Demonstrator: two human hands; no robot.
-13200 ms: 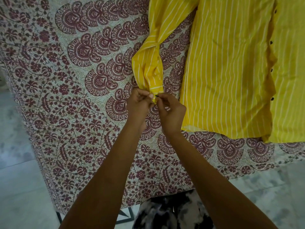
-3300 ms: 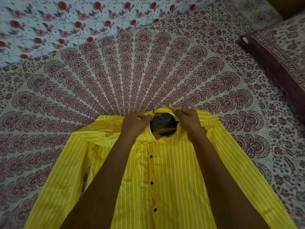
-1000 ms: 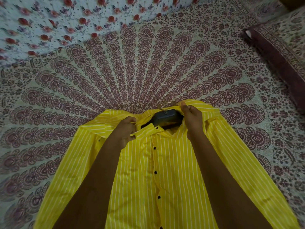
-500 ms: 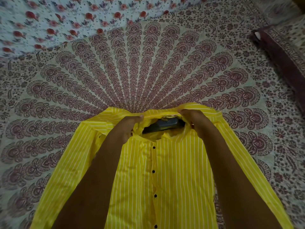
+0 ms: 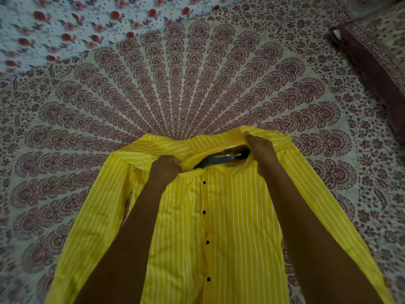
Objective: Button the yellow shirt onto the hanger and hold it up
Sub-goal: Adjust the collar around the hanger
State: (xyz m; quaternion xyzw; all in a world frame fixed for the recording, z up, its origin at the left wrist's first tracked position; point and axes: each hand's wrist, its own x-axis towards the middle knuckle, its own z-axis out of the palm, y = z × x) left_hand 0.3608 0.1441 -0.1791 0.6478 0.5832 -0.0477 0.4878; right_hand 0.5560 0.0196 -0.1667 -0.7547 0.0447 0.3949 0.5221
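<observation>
The yellow shirt (image 5: pixel 232 227) with thin white stripes lies face up on the bed, its front closed by a row of black buttons. A dark hanger (image 5: pixel 221 158) with a metal hook shows only through the neck opening; the rest is hidden inside the shirt. My left hand (image 5: pixel 166 168) pinches the collar at the left side of the neck. My right hand (image 5: pixel 260 150) grips the collar at the right side, thumb on top of the raised back collar. Both sleeves spread out to the sides.
The bed is covered by a maroon and cream printed sheet (image 5: pixel 197 88). A white cloth with red flowers (image 5: pixel 76 25) lies at the far left. A pillow (image 5: pixel 377 53) in matching maroon print sits at the far right.
My hands have pulled the back of the collar up and over the neck opening, so less of the hanger shows. My left hand moved a little toward the centre.
</observation>
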